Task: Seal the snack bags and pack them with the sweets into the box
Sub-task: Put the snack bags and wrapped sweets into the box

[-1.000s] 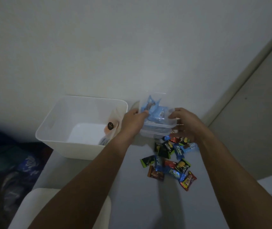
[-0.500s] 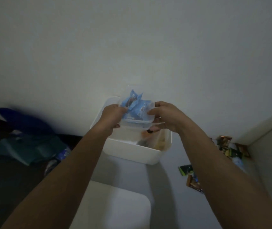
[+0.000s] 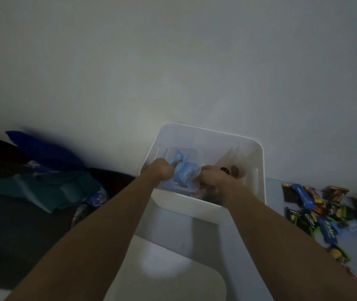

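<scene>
Over on the far left a heap of dark blue and teal cloth (image 3: 49,181) lies in shadow beside the worktop (image 3: 173,231). Nearer the person, at the bottom edge, a pale rounded slab (image 3: 173,279), perhaps a lid, sits on the worktop in front of the box.

The white plastic box (image 3: 257,170) stands against the wall, and both arms reach down into it. The left hand (image 3: 162,171) has its grip clenched on the left side of a small clear plastic container (image 3: 186,185) filled with light-blue wrapped sweets (image 3: 183,172); the fingers curl over its edge. The right hand (image 3: 211,180) grasps the same container from the right side, fingers curled round it. The container sits inside the box, in its left half, below the rim; whether it touches the bottom I cannot tell.

To the right of the hands, still inside the box, a clear snack bag (image 3: 231,164) with dark round pieces leans against the right wall.

Further right, on the worktop outside the box, a scatter of wrapped sweets (image 3: 323,216) in blue, green, black and red lies well apart from the hands.
</scene>
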### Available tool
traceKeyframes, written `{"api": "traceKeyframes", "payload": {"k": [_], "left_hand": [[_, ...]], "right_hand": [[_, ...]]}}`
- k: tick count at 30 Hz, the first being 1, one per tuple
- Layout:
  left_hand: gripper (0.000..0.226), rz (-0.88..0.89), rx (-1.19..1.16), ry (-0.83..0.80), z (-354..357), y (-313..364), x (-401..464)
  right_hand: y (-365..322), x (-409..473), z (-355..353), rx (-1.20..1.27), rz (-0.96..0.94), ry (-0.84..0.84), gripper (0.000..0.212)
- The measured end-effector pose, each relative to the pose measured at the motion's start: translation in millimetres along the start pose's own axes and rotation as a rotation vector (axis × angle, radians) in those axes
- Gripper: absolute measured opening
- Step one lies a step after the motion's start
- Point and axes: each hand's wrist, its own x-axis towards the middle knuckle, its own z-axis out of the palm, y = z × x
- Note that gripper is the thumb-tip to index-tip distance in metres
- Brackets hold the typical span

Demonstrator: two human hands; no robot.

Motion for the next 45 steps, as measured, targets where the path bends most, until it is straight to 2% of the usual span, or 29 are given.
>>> {"api": "traceKeyframes", "payload": {"k": [1, 4, 5, 6, 8, 10, 13, 15, 17, 20, 23, 26, 30, 35, 39, 41, 45], "left_hand": [[0.039, 0.082, 0.003, 0.091, 1, -3, 1], [0.034, 0.406, -0.060, 0.573, -2, -13, 2], [0.036, 0.439, -0.037, 0.692, -2, -17, 5], [0.038, 0.426, -0.015, 0.722, -3, -20, 7], [0.040, 0.290, -0.028, 0.591, -5, -26, 9], [0.030, 0.221, -0.018, 0.479, -4, -32, 13], [0.020, 0.241, -0.003, 0.469, -4, -33, 15], [0.016, 0.252, -0.015, 0.468, -3, -32, 14], [0.022, 0.279, -0.009, 0.505, -2, -34, 11], [0.050, 0.416, 0.162, 0.602, 7, -33, 9], [0.054, 0.494, 0.258, 0.601, 17, -9, -7], [0.053, 0.582, 0.201, 0.532, 35, 26, -28], [0.049, 0.719, 0.124, 0.460, 65, 71, -60], [0.035, 0.974, 0.022, 0.501, 125, 114, -96], [0.029, 1.129, 0.022, 0.436, 194, 130, -116], [0.034, 1.118, 0.066, 0.342, 229, 129, -119], [0.060, 0.945, 0.262, 0.117, 293, 115, -113]], "right_hand": [[3, 5, 1, -0.027, 0.010, 0.007, 0.029], [9, 10, 6, -0.101, 0.037, 0.029, 0.026], [8, 10, 8, -0.125, 0.044, 0.012, 0.023], [8, 11, 10, -0.152, 0.052, -0.009, 0.019], [4, 10, 15, -0.251, 0.067, -0.025, 0.011], [2, 14, 20, -0.420, 0.060, -0.028, 0.025], [1, 15, 22, -0.530, 0.036, -0.044, 0.052], [-1, 7, 19, -0.550, 0.023, -0.029, 0.057], [-6, -5, 14, -0.571, -0.016, 0.020, 0.058], [-14, -23, -5, -0.537, -0.086, 0.095, 0.065], [-26, -52, -32, -0.462, -0.155, 0.127, 0.048], [-35, -87, -67, -0.366, -0.216, 0.163, 0.030], [-32, -127, -122, -0.304, -0.235, 0.181, 0.023], [18, -157, -196, -0.331, -0.204, 0.315, 0.027], [83, -175, -241, -0.412, -0.144, 0.434, 0.017], [121, -175, -260, -0.498, -0.108, 0.489, 0.022], [198, -172, -279, -0.594, -0.051, 0.557, 0.054]]}}
